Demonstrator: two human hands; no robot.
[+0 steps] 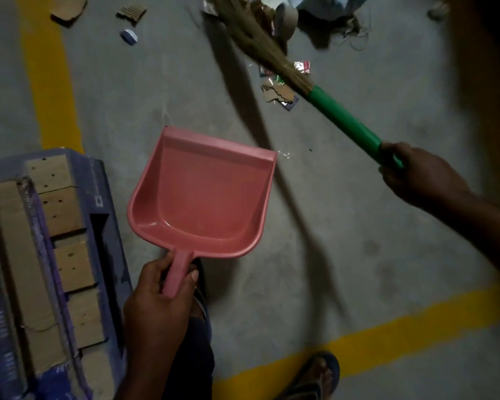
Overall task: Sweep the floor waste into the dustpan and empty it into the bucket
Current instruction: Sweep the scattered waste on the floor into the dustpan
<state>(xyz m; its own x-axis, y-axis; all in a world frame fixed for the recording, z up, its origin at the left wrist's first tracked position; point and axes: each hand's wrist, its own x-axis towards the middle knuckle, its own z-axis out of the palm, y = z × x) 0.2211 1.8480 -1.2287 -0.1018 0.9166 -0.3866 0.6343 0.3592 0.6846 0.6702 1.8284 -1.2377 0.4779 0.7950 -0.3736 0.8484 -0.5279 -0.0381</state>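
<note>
My left hand [156,295] grips the handle of a pink dustpan [202,194], which is held over the grey floor with its empty tray facing up. My right hand [416,171] holds the green handle of a grass broom [344,116]. The broom's bristles [243,27] reach up and left into a pile of waste [283,15] at the top. Foil wrappers and a torn cardboard scrap [280,95] lie on the floor under the broom's neck. No bucket is in view.
A purple cardboard box [41,255] with cardboard flaps lies at the lower left. Yellow floor lines [49,73] run down the left and across the bottom right. Cardboard scraps [70,10] and a small blue packet [129,36] lie at the top left. My sandalled foot [315,376] is at the bottom.
</note>
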